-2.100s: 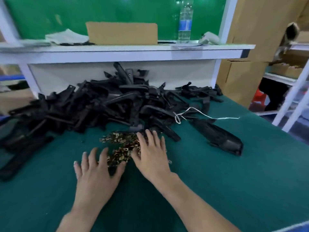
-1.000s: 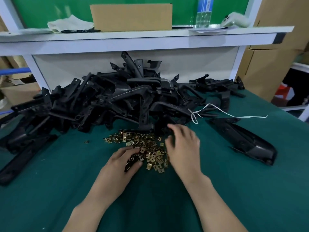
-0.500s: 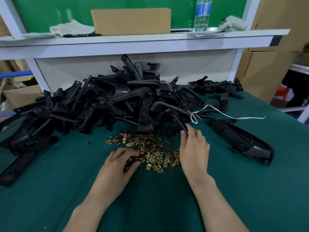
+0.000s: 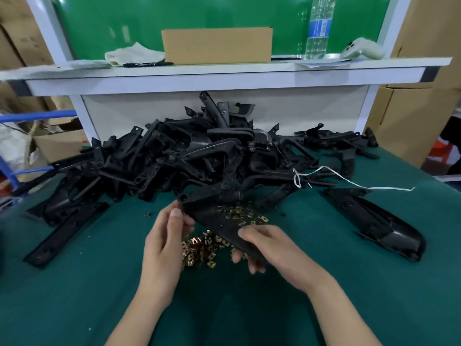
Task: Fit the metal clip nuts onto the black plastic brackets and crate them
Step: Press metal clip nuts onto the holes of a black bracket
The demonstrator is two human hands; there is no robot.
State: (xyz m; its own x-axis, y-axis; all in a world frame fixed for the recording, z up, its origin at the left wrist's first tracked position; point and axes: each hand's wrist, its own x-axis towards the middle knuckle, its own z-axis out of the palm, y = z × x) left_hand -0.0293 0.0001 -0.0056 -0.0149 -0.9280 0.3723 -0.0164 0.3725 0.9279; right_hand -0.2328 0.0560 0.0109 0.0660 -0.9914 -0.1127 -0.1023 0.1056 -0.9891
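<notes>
Once a bracket (image 4: 212,219) had been drawn from the pile (image 4: 199,156) and gripped by left hand (image 4: 166,240) and right hand (image 4: 272,245), fitting of clip nuts (image 4: 199,248) was enabled.

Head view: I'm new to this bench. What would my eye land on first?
A tangled heap of black plastic brackets fills the back of the green table. In front, both hands grip one long black plastic bracket: the left hand at its far end, the right hand at its near end, above a scatter of small brass-coloured metal clip nuts.
</notes>
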